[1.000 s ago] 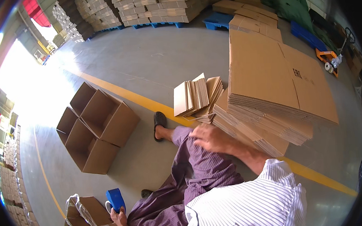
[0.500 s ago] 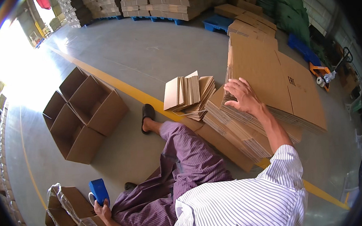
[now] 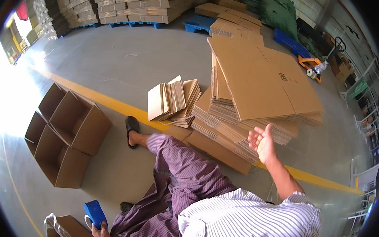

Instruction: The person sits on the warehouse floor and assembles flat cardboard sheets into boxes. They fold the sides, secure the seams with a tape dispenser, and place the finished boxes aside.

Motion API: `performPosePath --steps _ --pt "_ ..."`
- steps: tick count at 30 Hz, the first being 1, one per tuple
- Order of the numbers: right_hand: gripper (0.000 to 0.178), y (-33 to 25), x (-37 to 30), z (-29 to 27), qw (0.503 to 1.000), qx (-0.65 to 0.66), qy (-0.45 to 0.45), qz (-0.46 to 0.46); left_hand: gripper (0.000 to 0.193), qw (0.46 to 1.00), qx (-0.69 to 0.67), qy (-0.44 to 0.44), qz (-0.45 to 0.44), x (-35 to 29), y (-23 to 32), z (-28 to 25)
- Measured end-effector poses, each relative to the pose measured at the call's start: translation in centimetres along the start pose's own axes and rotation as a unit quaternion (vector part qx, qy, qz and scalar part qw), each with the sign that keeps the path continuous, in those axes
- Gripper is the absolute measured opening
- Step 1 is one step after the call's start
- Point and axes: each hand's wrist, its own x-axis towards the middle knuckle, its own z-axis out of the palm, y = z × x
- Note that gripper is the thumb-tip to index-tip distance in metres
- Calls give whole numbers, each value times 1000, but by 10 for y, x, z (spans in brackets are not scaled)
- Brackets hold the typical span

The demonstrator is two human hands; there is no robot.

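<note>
My left hand (image 3: 101,234) is closed round a blue tape dispenser (image 3: 95,214) with a pale loop at its side, low on the left. My right hand (image 3: 265,146) is turned palm up with fingers spread, holding nothing. It lies just off the near edge of a pile of flattened cardboard boxes (image 3: 246,126). On top of that pile, one flattened box (image 3: 257,84) sits askew, its left corner jutting beyond the layers below. Beside the left hand stands an open cardboard box (image 3: 75,230) with clear tape or film along its rim.
Four-celled open cardboard boxes (image 3: 81,153) stand at the left. Small cardboard pieces (image 3: 156,102) are stacked beyond my foot. Farther back are loaded pallets (image 3: 137,8), a blue pallet (image 3: 199,24), green sacks (image 3: 272,9) and an orange pallet jack (image 3: 310,63).
My right hand has left the pile's left side and come nearer me, turning palm up. The top flattened box has swung askew. The whole view has shifted; my left hand still grips the dispenser.
</note>
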Motion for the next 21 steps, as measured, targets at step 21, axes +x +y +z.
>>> performPosePath --steps 21 --pt "21 -78 109 -14 976 184 41 -107 26 1000 8 11 -14 -15 28 -6"
